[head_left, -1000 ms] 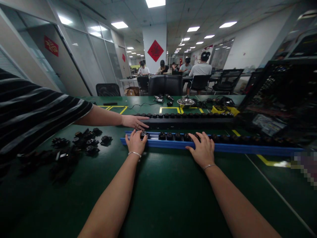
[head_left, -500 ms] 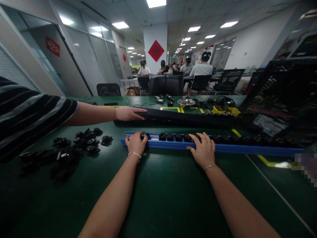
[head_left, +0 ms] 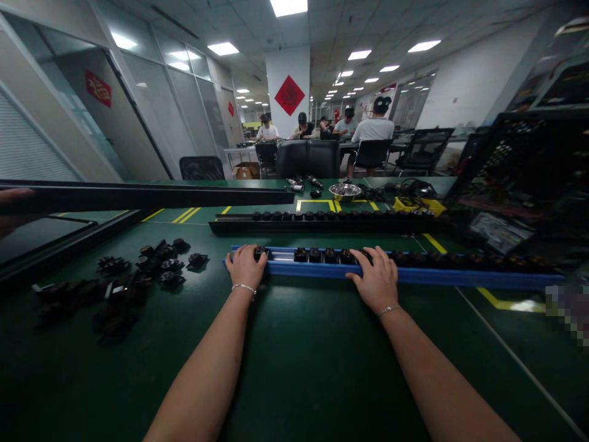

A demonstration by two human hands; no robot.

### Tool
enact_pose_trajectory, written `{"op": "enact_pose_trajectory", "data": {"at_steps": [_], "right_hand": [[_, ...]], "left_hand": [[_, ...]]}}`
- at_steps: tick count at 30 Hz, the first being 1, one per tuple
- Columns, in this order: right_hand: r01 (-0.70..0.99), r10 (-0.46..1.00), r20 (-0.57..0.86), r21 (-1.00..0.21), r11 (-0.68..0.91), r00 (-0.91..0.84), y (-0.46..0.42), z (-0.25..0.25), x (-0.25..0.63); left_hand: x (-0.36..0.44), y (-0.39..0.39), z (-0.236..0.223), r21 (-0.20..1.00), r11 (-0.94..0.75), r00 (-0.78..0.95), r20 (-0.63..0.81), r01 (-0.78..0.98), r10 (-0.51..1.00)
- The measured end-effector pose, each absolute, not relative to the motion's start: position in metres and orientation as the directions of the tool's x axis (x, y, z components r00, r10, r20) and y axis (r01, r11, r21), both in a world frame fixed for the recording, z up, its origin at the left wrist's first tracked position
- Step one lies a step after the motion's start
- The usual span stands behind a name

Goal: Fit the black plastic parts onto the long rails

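A long blue rail (head_left: 427,274) lies across the green table (head_left: 304,356), with several black parts (head_left: 317,254) set along it. My left hand (head_left: 245,265) is curled over the rail's left end, fingertips at a black part there. My right hand (head_left: 378,280) rests further right on the rail, its fingers spread flat over the parts. Behind the blue rail lies a black rail (head_left: 322,222), also filled with black parts.
A co-worker's hand (head_left: 13,205) at the far left holds up a long black strip (head_left: 147,196) above the table. Loose black parts (head_left: 138,276) lie in a pile at the left. A black crate (head_left: 524,184) stands at the right, a metal bowl (head_left: 345,191) and cables behind. People sit at far tables.
The co-worker's arm has drawn back to the left and a long black strip now hangs lifted over the table's left side. My left hand has shifted slightly left along the rail end.
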State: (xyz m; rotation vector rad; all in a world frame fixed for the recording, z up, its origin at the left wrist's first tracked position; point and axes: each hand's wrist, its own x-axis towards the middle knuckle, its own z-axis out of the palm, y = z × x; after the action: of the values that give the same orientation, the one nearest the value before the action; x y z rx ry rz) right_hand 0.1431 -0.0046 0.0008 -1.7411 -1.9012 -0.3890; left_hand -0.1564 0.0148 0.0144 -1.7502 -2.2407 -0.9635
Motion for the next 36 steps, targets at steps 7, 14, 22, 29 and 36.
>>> {"op": "enact_pose_trajectory", "data": {"at_steps": [7,14,22,29,36], "right_hand": [[0.980,0.829,0.557,-0.136,0.142,-0.042,-0.003,-0.001,0.145],[0.978,0.819,0.572,-0.145,0.152,-0.043,-0.004,-0.001,0.145],[0.977,0.815,0.578,-0.138,0.160,-0.052,-0.003,-0.003,0.146],[0.979,0.816,0.575,-0.123,0.163,-0.064,-0.003,-0.003,0.147],[0.977,0.811,0.581,-0.125,0.173,-0.069,-0.002,-0.005,0.148]], "left_hand": [[-0.164,0.016,0.012,0.411,0.137,-0.349,0.500,0.901,0.793],[-0.173,0.017,0.012,0.431,0.168,-0.382,0.476,0.887,0.792],[-0.180,0.019,0.014,0.454,0.207,-0.425,0.452,0.866,0.785],[-0.185,0.022,0.011,0.450,0.204,-0.422,0.460,0.869,0.781],[-0.196,0.026,0.005,0.469,0.194,-0.443,0.508,0.862,0.739]]}}
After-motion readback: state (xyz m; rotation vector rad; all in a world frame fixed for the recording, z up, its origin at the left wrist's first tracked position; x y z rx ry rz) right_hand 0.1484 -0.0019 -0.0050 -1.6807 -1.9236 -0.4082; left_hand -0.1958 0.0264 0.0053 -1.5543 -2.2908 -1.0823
